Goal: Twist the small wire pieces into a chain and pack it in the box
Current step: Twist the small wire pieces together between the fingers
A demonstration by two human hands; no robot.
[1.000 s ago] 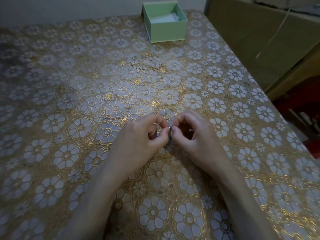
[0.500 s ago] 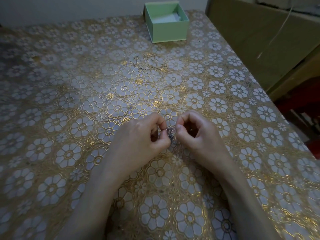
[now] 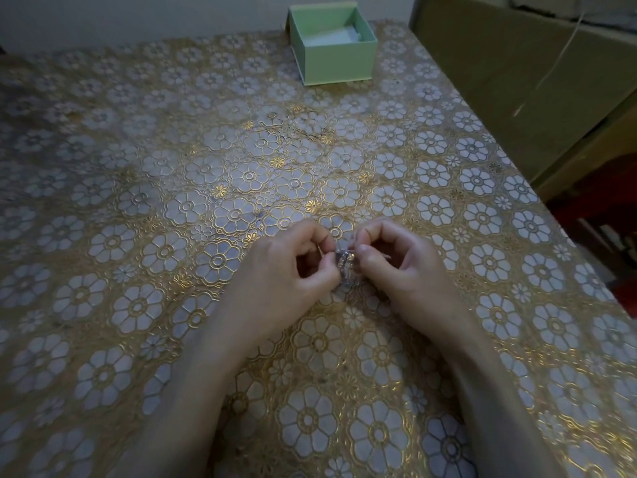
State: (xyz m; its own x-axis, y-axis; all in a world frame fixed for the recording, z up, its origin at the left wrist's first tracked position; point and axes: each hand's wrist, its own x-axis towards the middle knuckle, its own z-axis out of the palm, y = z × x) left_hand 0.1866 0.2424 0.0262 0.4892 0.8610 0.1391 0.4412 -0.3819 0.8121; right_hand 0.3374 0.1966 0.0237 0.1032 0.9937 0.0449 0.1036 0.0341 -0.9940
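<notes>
The wire chain point(image 3: 345, 267) is a small shiny bunch pinched between the two hands, low over the worktop point(image 3: 138, 201). The left hand point(image 3: 293, 270) and the right hand point(image 3: 400, 267) each curl thumb and finger around it. Fingers hide most of it, so its links are hard to make out. The green box point(image 3: 332, 46) sits open at the far edge, well apart.

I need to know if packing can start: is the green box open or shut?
Open. The green box at the table's far edge has no lid on, and its pale inside shows.
</notes>
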